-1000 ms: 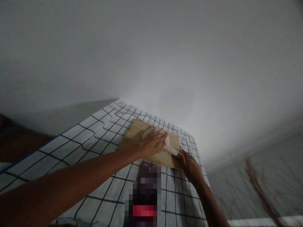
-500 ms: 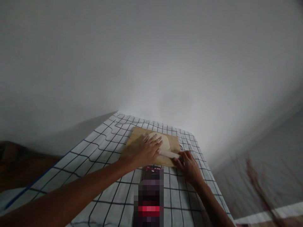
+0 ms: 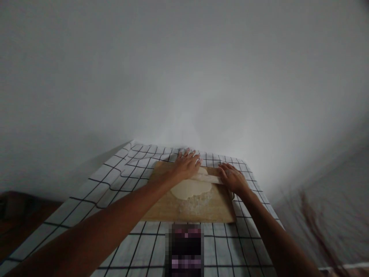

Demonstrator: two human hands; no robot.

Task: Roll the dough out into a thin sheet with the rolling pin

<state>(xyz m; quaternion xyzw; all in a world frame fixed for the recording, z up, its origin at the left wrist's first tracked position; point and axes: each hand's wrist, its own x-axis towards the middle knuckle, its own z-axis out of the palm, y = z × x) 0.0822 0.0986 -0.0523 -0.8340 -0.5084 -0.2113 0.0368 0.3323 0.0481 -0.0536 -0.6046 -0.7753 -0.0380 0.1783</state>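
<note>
A pale rolling pin point(image 3: 211, 179) lies across a flat sheet of dough point(image 3: 190, 190) near its far side. The dough rests on a wooden board point(image 3: 164, 213), with loose flour point(image 3: 193, 206) scattered at its near side. My left hand point(image 3: 187, 165) presses its palm over the left end of the pin, fingers spread and stretched forward. At the pin's right end, my right hand point(image 3: 232, 177) is closed over it, fingers bent across the top. Both hands hide the pin's ends.
The board sits on a white tablecloth with dark grid lines point(image 3: 115, 181). A dark, pixelated, phone-like object point(image 3: 186, 246) lies in front of it. A pale wall point(image 3: 184, 96) rises behind the table. Dry branches point(image 3: 311, 223) stand at the right.
The rolling pin and both hands have moved away from me, to the dough's far side. My left hand has slid off the dough onto the pin. More of the dough's near part shows.
</note>
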